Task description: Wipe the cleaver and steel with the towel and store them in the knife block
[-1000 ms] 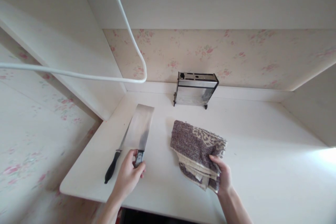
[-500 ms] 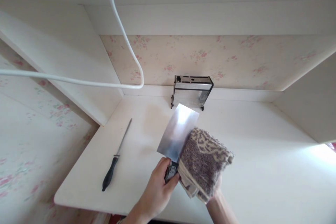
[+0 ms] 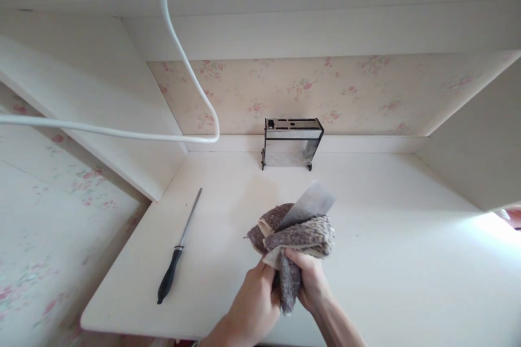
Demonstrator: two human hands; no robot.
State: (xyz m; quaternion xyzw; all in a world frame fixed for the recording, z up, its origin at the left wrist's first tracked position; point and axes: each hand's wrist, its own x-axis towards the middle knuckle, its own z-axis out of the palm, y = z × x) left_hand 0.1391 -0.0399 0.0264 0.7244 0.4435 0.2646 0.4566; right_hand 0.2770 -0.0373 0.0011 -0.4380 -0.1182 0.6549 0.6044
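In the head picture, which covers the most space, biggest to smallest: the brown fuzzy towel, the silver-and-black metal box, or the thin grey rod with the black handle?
1. Brown fuzzy towel
2. Silver-and-black metal box
3. Thin grey rod with the black handle: long, but skinny

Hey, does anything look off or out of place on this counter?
Nothing looks spilled or damaged. The one oddity is the cleaver: its bare blade pokes up out of the bunched towel in your hands, partly hidden. The sharpening steel simply lies at the left.
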